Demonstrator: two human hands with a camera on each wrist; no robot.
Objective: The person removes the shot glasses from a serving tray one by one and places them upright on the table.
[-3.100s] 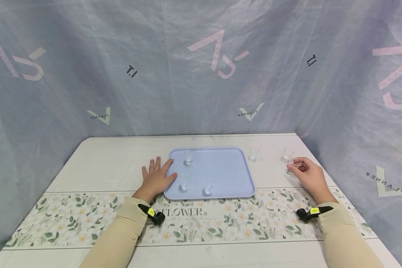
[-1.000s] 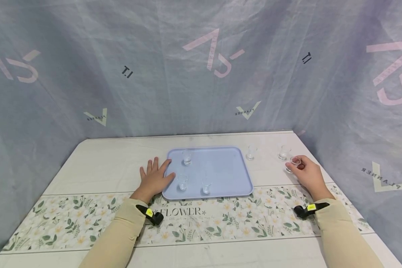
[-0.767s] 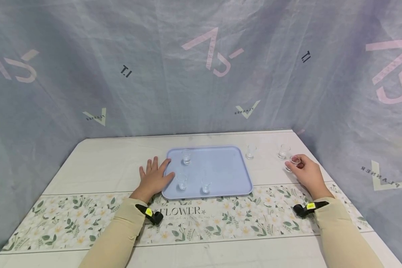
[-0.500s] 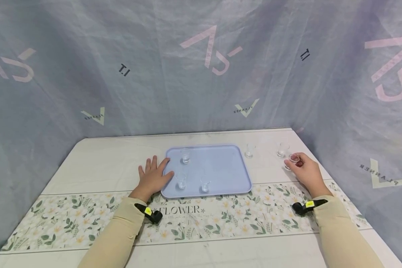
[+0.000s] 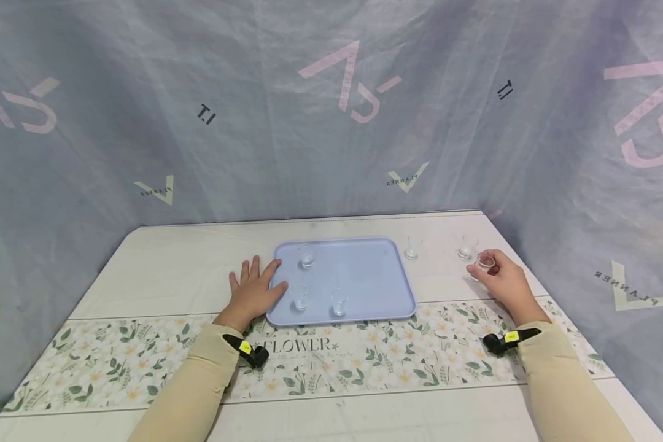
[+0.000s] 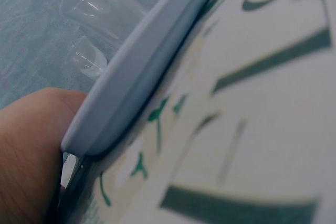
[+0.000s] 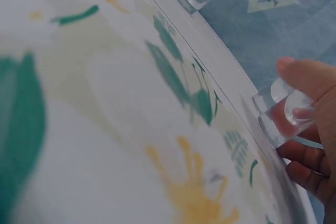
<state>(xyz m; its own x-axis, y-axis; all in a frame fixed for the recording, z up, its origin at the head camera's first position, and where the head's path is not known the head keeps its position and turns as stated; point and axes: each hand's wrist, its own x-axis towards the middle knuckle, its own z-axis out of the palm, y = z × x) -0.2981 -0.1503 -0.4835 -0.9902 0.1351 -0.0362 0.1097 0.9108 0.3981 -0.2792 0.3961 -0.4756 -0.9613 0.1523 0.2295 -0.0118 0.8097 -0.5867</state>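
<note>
Left hand (image 5: 250, 296): spread fingers touch pale-blue rectangular plastic tray (image 5: 359, 276), likely steadying its left edge
Right hand (image 5: 504, 280): fingers pinch small clear glass cup (image 5: 484, 264) (apparently fingertip-sized)

Glass (image 7: 283, 114) (quite see-through) in right grip (image 7: 326, 113)

head view forward-down over tray (image 5: 367, 276)

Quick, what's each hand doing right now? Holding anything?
Left hand: open, fingers spread, touching the left edge of the blue tray.
Right hand: holding a small clear glass.
</note>
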